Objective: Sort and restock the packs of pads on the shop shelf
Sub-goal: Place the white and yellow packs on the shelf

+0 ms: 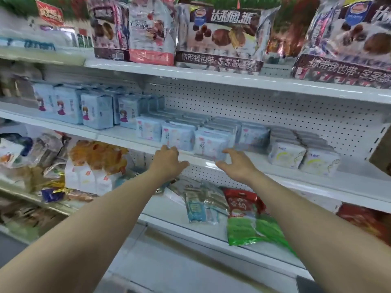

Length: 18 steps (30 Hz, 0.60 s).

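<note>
Pale blue packs of pads stand in rows on the middle white shelf (131, 136). Tall packs with a cartoon girl (96, 111) are at the left, low blue-pink packs (177, 136) in the centre, white packs with yellow print (302, 158) at the right. My left hand (167, 160) hovers at the shelf's front edge, just below the low packs, fingers loosely curled and holding nothing. My right hand (237, 163) reaches up with spread fingers, its fingertips at the lower right corner of the front low pack (209, 146). Whether it touches the pack is unclear.
Large snack bags (220, 39) fill the top shelf. The lower shelf holds orange-and-white bags (95, 163), a blue packet (196, 210) and a red-and-green bag (247, 218). A perforated back panel (275, 106) shows behind bare shelf at the middle right.
</note>
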Available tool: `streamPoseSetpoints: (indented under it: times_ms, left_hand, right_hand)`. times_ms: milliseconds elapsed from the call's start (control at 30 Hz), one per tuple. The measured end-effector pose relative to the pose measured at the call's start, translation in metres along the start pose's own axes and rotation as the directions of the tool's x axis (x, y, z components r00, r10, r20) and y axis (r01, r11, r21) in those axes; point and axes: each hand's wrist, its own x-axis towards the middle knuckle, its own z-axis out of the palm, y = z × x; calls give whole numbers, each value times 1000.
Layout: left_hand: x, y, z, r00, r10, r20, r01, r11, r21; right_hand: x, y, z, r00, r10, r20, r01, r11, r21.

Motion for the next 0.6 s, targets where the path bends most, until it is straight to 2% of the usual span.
streamPoseSetpoints:
  times_ms: [167, 333, 433, 600]
  left_hand:
    - [12, -68, 32, 989, -10, 145, 12, 1000, -12]
    - [-2, -127, 107, 952, -50, 301, 49, 999, 13]
    - [-21, -162, 166, 904, -125, 410, 127, 992, 22]
    - [-70, -223, 269, 791, -235, 565, 242, 968, 64]
  right_hand:
    - [10, -13, 79, 993, 91, 80, -91, 996, -5]
    - [-4, 13, 165, 971, 147, 189, -136, 988, -67]
    - [-17, 46, 224, 912, 262, 317, -257, 965, -60]
    - [-40, 111, 324, 793, 349, 499, -372, 927, -58]
